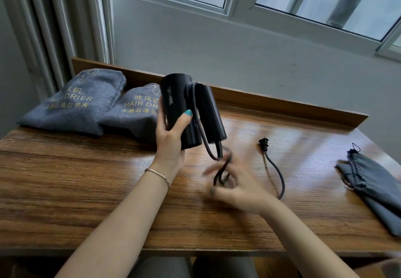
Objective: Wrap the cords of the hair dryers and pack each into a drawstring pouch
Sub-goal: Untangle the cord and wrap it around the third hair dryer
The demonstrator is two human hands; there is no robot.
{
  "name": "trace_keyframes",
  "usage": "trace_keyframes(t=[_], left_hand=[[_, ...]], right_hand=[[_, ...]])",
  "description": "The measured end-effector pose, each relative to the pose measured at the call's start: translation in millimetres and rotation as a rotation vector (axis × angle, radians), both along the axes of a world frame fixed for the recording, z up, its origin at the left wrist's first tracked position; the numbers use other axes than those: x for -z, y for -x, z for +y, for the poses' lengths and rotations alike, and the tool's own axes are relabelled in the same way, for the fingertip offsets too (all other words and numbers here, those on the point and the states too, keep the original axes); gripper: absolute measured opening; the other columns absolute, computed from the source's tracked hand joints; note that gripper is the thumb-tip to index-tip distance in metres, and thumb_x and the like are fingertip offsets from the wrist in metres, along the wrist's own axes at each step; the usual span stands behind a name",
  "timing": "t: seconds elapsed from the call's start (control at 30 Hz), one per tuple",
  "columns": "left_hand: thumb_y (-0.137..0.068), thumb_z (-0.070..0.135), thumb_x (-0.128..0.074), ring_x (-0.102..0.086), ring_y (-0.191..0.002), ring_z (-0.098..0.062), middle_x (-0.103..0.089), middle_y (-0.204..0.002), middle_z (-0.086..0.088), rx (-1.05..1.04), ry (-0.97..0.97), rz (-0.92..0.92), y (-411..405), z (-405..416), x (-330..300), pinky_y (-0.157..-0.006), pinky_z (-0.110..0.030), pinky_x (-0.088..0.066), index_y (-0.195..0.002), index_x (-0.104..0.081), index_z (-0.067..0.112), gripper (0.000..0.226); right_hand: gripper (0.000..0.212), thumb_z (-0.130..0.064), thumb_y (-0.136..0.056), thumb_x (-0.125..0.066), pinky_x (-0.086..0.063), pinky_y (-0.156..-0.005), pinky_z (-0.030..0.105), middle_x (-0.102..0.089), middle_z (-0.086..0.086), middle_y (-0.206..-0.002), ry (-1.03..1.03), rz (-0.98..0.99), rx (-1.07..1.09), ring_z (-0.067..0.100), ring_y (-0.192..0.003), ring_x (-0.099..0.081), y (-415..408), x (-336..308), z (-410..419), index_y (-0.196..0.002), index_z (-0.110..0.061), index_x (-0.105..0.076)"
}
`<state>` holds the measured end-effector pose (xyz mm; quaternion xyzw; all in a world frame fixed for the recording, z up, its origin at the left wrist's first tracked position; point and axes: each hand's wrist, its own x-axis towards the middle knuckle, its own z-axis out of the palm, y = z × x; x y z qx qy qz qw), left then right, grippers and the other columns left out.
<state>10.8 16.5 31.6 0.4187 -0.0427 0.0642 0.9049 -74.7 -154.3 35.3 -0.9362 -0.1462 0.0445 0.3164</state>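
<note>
My left hand (171,138) grips a folded black hair dryer (191,108) above the wooden table (86,180), thumb across its barrel. Its black cord (280,177) is looped once round the body, then runs down to my right hand (236,186). That hand is blurred with motion and holds the cord among curled fingers. The rest of the cord trails right across the table and ends at the plug (263,143), which lies flat. An empty grey drawstring pouch (377,193) lies flat at the right edge.
Two filled grey pouches printed "HAIR DRIER" lie at the back left: one (73,101) by the wall, the other (134,112) partly behind the dryer. A low wooden ledge (282,104) runs along the table's back under a window.
</note>
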Motion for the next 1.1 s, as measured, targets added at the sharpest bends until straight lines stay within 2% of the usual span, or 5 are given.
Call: trace_keyframes(t=[0.27, 0.4, 0.63, 0.9, 1.1], left_hand=[[-0.075, 0.018, -0.074, -0.058, -0.122, -0.018, -0.054, -0.138, -0.002, -0.221, -0.117, 0.047, -11.1, 9.6, 7.1, -0.103, -0.042, -0.047, -0.15, -0.029, 0.033, 0.089], [-0.076, 0.015, -0.077, -0.053, -0.126, -0.012, -0.049, -0.143, 0.003, -0.247, -0.274, -0.003, -12.2, 1.5, 12.1, -0.106, -0.035, -0.046, -0.153, -0.022, 0.033, 0.097], [-0.081, 0.01, -0.075, -0.042, -0.12, 0.008, -0.034, -0.149, 0.009, -0.285, -0.539, -0.076, -15.5, 0.0, 19.6, -0.084, 0.007, -0.032, -0.155, -0.017, 0.026, 0.096], [-0.081, 0.018, -0.077, -0.05, -0.105, 0.003, -0.043, -0.136, 0.008, -0.19, -0.757, -0.153, -10.2, -5.6, 24.2, -0.075, 0.007, -0.035, -0.155, -0.017, 0.03, 0.096], [-0.083, 0.015, -0.075, -0.045, -0.113, 0.007, -0.034, -0.145, 0.012, -0.102, -0.771, -0.203, -7.3, -6.4, 21.5, -0.08, 0.008, -0.032, -0.155, -0.017, 0.027, 0.093]], right_hand=[[0.016, -0.035, -0.066, -0.061, -0.031, -0.097, 0.023, -0.05, -0.021, -0.092, 0.196, -0.263, -0.136, 0.0, -0.096, -0.044, 18.8, 22.7, 17.5, -0.078, -0.03, -0.051], [0.02, -0.038, -0.066, -0.056, -0.039, -0.064, 0.035, -0.048, -0.011, -0.07, 0.203, -0.215, -0.142, 0.009, -0.07, -0.045, 24.0, 17.2, 17.0, -0.069, -0.022, -0.044], [0.04, -0.045, -0.093, -0.051, -0.031, -0.043, 0.034, -0.033, -0.014, -0.051, 0.222, -0.575, -0.064, 0.006, -0.047, -0.033, 33.5, 2.5, 4.4, -0.061, -0.028, -0.036], [0.038, -0.031, -0.1, -0.042, -0.033, -0.039, 0.027, -0.047, -0.011, -0.056, 0.258, -0.913, -0.179, 0.008, -0.046, -0.042, 20.4, -45.2, -1.4, -0.066, -0.019, -0.056], [0.033, -0.036, -0.095, -0.05, -0.039, -0.041, 0.031, -0.059, -0.002, -0.056, 0.33, -1.119, 0.138, 0.021, -0.052, -0.057, -25.1, -109.5, -37.0, -0.075, -0.017, -0.069]])
